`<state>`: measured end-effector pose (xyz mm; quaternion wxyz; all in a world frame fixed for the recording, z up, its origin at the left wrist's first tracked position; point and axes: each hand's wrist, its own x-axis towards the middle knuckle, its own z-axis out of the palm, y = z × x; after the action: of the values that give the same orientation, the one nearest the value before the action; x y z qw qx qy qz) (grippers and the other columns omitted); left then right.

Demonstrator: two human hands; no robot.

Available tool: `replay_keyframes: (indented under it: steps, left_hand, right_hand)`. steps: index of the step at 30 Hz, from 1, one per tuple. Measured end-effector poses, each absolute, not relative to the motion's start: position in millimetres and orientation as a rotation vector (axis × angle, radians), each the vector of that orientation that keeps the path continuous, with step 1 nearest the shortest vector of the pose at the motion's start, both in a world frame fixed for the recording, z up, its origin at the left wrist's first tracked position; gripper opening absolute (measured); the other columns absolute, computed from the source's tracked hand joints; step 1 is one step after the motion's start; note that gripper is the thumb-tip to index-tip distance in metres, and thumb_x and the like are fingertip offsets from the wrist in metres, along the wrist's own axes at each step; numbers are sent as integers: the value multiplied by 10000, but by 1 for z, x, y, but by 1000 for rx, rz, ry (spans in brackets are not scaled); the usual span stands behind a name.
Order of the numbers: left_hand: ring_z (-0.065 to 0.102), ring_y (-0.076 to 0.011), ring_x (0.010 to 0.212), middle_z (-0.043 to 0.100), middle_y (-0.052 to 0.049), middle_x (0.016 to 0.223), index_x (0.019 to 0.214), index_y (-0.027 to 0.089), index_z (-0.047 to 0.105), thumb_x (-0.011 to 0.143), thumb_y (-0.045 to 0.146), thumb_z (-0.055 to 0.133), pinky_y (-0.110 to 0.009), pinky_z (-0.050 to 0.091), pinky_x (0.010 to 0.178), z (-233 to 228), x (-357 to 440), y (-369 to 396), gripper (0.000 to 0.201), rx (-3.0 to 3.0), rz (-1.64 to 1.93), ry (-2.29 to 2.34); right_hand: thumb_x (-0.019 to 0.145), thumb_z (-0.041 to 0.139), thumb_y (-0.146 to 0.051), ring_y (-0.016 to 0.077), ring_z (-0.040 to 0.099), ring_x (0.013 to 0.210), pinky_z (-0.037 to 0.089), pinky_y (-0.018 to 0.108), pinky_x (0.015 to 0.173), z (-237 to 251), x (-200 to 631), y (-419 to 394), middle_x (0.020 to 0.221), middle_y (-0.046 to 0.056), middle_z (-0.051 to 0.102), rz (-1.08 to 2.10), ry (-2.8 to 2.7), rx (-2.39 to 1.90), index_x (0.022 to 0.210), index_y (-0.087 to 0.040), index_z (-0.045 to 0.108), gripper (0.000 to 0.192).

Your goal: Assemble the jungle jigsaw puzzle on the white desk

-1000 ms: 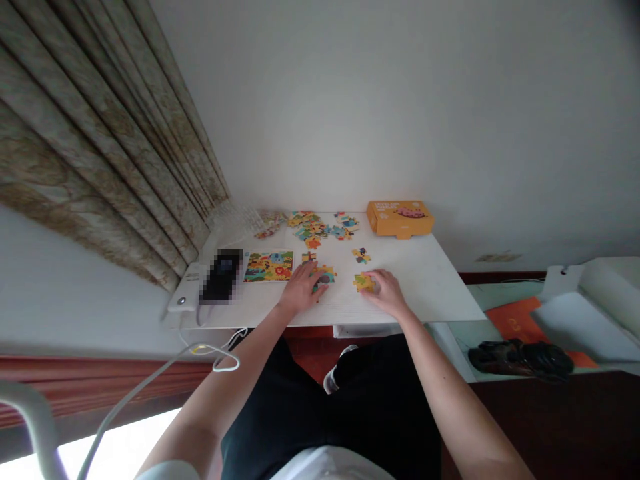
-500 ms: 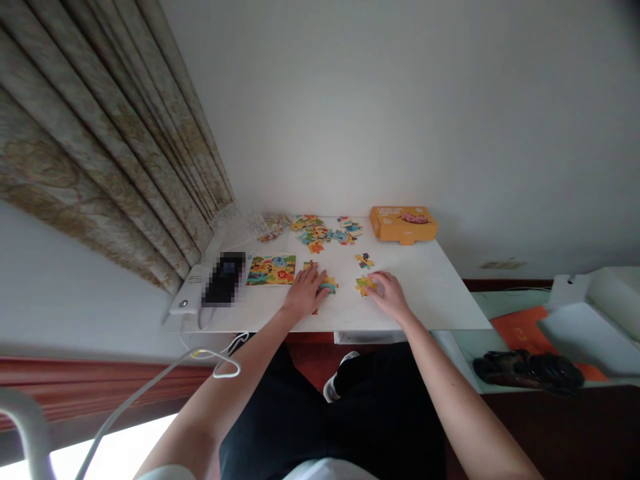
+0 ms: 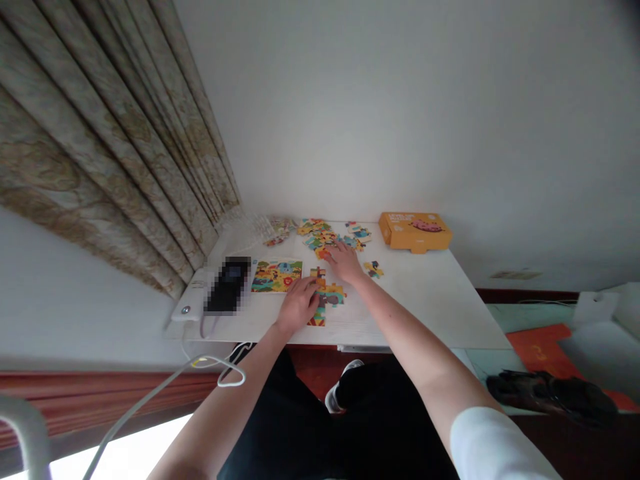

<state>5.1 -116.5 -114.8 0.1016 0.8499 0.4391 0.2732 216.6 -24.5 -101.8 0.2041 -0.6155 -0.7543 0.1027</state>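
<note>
My left hand rests on the table with its fingers lying at the left edge of a few joined jigsaw puzzle pieces. Part of that joined section is hidden under the fingers. Farther forward, my right hand reaches with outstretched fingers to the near side of a pile of loose puzzle pieces; no piece shows lifted in it. A printed picture card of animals lies left of the joined pieces. To the right of my right hand lie loose pieces with dark and yellow print.
An orange puzzle box stands at the back right of the white table. Crumpled clear plastic lies at the back left. A pixelated dark device and a white cable are at the left.
My right hand has moved forward and left to the pile. The piece it touched is gone from its spot on the right. My left hand has drawn back slightly, uncovering more joined pieces.
</note>
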Motion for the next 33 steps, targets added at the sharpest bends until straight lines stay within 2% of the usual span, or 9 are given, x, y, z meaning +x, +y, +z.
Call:
replay_keyframes:
  steps: [5, 10, 14, 19, 22, 26, 30, 33]
  left_hand:
    - [614, -254, 1290, 673, -87, 1361, 1158, 233, 722, 939, 131, 557, -473, 481, 1174, -108, 19, -90, 292, 2422, 854, 1396]
    - [636, -223, 1260, 684, -93, 1319, 1152, 204, 722, 923, 122, 563, -380, 476, 1170, -96, 29, -38, 291, 2292, 847, 1569]
    - [634, -255, 1260, 675, -129, 1312, 1235, 176, 690, 902, 114, 580, -379, 469, 1161, -89, 43, 6, 357, 2220, 704, 1709]
    - [529, -283, 1401, 571, -180, 1472, 1392, 153, 594, 921, 164, 608, -375, 422, 1190, -88, 62, 54, 471, 2170, 599, 1828]
    - [461, -297, 1468, 504, -217, 1535, 1446, 111, 549, 960, 225, 590, -376, 373, 1222, -89, 69, 80, 501, 2171, 584, 1849]
    - [426, -332, 1493, 458, -231, 1583, 1524, 115, 487, 1010, 361, 549, -429, 336, 1234, -91, 74, 103, 574, 2210, 463, 1863]
    - [480, -375, 1430, 532, -205, 1533, 1514, 175, 527, 1029, 437, 507, -500, 365, 1189, -87, 73, 111, 551, 2312, 273, 1872]
    - [577, -361, 1315, 632, -199, 1409, 1430, 179, 607, 1034, 410, 497, -467, 443, 1102, -79, 70, 113, 471, 2393, 198, 1838]
  right_hand:
    - [1104, 329, -455, 379, 332, 1540, 193, 730, 1209, -106, 210, 4, 1695, 74, 378, 256, -2189, -1886, 1526, -343, 530, 481]
    - [1113, 212, -482, 337, 320, 1553, 225, 686, 1215, -105, 241, 8, 1691, 114, 377, 194, -2150, -2036, 1585, -275, 447, 566]
    - [1110, 234, -452, 345, 312, 1559, 217, 677, 1223, -107, 267, 3, 1692, 136, 369, 181, -2046, -2150, 1582, -236, 456, 565]
    - [1106, 263, -434, 327, 310, 1564, 194, 652, 1250, -115, 279, -1, 1691, 118, 375, 191, -1957, -2150, 1570, -215, 475, 555]
    - [1101, 285, -450, 331, 316, 1560, 192, 658, 1248, -118, 279, -2, 1686, 125, 384, 177, -1944, -2121, 1554, -211, 496, 554]
    - [1092, 317, -446, 331, 356, 1537, 216, 653, 1240, -120, 279, -2, 1649, 132, 445, 164, -1963, -2070, 1509, -224, 553, 529]
    - [1079, 357, -441, 331, 388, 1516, 228, 657, 1233, -122, 279, -2, 1618, 139, 486, 148, -1942, -2032, 1469, -230, 593, 502]
    - [1073, 381, -436, 343, 396, 1507, 207, 692, 1224, -123, 280, -4, 1605, 139, 501, 165, -1898, -2016, 1426, -226, 625, 478]
